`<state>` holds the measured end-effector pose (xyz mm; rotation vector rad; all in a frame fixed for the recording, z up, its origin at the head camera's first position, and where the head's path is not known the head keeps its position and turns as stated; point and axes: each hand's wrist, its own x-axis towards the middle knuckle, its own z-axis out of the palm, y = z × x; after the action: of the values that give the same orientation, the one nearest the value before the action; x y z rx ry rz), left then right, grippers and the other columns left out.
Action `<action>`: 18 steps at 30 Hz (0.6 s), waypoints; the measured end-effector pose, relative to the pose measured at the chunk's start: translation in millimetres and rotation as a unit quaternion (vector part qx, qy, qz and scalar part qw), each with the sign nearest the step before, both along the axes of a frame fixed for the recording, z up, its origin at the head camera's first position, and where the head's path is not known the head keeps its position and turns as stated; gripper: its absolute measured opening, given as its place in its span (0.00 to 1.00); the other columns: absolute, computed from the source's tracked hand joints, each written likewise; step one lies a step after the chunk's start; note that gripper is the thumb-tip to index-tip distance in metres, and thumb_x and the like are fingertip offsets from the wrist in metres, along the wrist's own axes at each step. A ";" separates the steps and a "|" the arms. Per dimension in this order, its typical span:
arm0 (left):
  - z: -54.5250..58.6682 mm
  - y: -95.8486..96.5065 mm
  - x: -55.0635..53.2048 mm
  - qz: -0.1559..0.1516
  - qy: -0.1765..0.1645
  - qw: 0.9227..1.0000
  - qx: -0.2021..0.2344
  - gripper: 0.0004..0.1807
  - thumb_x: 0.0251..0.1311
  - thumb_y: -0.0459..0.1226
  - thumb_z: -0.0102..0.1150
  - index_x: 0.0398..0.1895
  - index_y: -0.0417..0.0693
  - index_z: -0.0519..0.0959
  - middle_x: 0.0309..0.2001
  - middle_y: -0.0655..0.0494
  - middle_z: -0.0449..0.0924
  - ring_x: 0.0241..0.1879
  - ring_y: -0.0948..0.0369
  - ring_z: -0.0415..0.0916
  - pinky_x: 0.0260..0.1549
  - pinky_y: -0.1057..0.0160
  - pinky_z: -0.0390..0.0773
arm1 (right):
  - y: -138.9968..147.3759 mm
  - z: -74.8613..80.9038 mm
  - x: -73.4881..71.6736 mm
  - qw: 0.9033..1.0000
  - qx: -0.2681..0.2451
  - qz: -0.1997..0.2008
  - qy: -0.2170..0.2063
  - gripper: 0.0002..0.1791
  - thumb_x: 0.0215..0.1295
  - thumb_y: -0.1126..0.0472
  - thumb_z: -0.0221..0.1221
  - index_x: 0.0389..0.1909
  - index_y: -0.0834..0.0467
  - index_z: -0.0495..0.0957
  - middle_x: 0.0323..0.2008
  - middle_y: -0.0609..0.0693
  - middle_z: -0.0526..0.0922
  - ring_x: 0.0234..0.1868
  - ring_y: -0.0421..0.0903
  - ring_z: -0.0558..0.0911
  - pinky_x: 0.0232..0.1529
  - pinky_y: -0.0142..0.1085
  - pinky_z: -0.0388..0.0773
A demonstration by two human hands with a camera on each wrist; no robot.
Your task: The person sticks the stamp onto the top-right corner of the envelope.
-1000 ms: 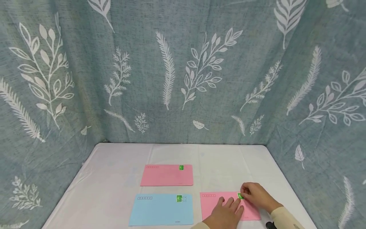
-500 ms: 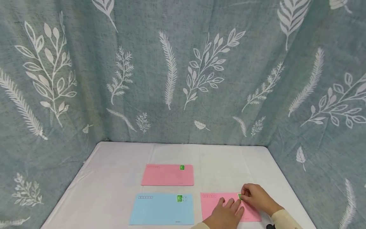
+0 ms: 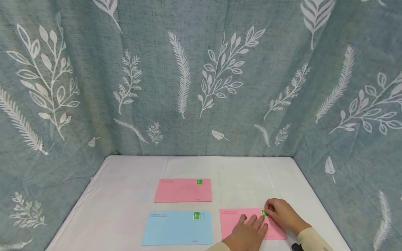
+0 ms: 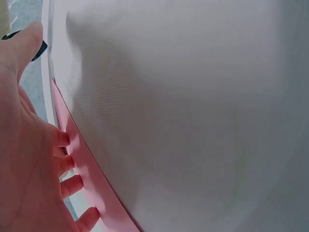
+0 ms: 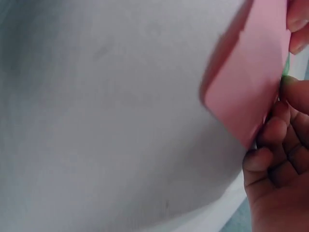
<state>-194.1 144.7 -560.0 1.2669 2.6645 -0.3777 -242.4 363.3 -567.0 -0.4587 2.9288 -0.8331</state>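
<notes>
In the head view a pink envelope (image 3: 230, 223) lies at the right front of the table. My left hand (image 3: 246, 234) rests on it with fingers spread, and the left wrist view shows these fingertips touching the envelope's pink surface. At the envelope's upper right corner is a green stamp (image 3: 264, 213), partly covered by my right hand (image 3: 284, 214), whose thumb and forefinger pinch at it. The right wrist view has the thumb at a sliver of green stamp (image 5: 286, 66), with the other fingers curled by the edge of the envelope (image 5: 251, 77).
To the left lies a blue envelope (image 3: 176, 230) bearing a green stamp (image 3: 196, 215). Behind it is another pink envelope (image 3: 183, 193), also stamped. A small black object (image 3: 296, 247) sits beside the right sleeve. Patterned curtains (image 3: 188, 87) surround the white table (image 3: 132, 170).
The head view has shifted slightly. The right fingers have moved a little at the stamp, leaving more green showing than half a second ago. The left hand stays on the envelope.
</notes>
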 end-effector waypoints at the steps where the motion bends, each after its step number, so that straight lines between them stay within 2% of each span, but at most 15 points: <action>1: 0.5 -0.4 0.0 0.000 0.000 1.000 0.000 0.49 0.69 0.79 0.38 0.88 0.71 0.55 0.85 0.72 0.47 0.81 0.69 0.48 0.72 0.55 0.62 | -0.1 0.2 -0.5 1.000 -0.001 0.000 -0.002 0.11 0.70 0.64 0.70 0.31 0.51 0.79 0.24 0.38 0.73 0.26 0.34 0.70 0.30 0.34 0.70; 13: 0.9 0.6 2.9 0.000 0.011 1.000 -0.006 0.49 0.68 0.79 0.40 0.88 0.73 0.56 0.85 0.73 0.48 0.80 0.70 0.49 0.71 0.56 0.63 | 1.7 -0.4 1.1 1.000 -0.016 0.014 0.004 0.12 0.68 0.62 0.72 0.30 0.50 0.78 0.24 0.38 0.72 0.25 0.33 0.70 0.29 0.34 0.70; 18: -0.7 0.9 2.0 -0.003 0.022 1.000 -0.001 0.48 0.68 0.79 0.42 0.87 0.73 0.57 0.84 0.73 0.49 0.79 0.70 0.50 0.70 0.56 0.64 | -0.3 0.4 0.9 1.000 -0.015 0.000 0.007 0.12 0.70 0.61 0.72 0.30 0.50 0.79 0.23 0.38 0.72 0.25 0.34 0.70 0.30 0.34 0.70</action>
<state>-192.1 145.6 -560.7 1.2808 2.6963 -0.4130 -241.4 363.0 -566.6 -0.4676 2.9335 -0.8774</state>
